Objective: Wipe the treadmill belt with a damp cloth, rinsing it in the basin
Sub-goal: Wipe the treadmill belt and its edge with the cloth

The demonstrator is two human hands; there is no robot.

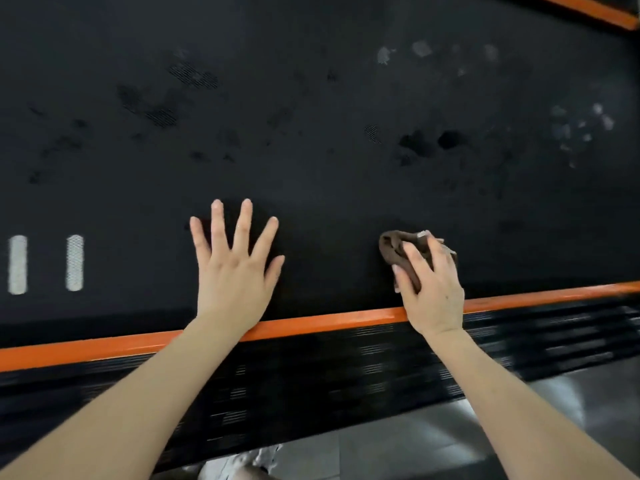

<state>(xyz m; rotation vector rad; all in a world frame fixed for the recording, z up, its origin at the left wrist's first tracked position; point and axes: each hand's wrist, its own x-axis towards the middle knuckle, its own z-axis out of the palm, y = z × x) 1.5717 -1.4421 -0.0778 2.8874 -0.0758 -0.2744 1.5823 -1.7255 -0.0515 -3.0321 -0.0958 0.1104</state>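
Two hands: you have both down on the wide black textured treadmill belt (311,98), near its close edge.
Left hand (235,268): flat on the belt, palm down, fingers straight and spread apart, holding nothing; reads as a brace.
Right hand (429,282): fingers and thumb curled round the small bunched brown cloth (394,252), pressing it onto the belt.
Cloth position: on the belt, just beyond the orange side rail (329,322), well right of your left hand.
Cloth look: dark brown, wadded into a lump, half hidden under your fingers; can't tell how wet it is.
Belt look: matte black with a fine mesh texture. Darker blotches (450,139) scattered across the middle, probably damp marks. Pale grey smudges (420,48) at the far right. Two white dash markings (17,265) at the left.
Progress: early to mid, as a judgement. The near strip by your hands looks even; grime shows on the far half.
Left to do: the grey smudges, the middle blotches, a rinse.
Basin: not in view.
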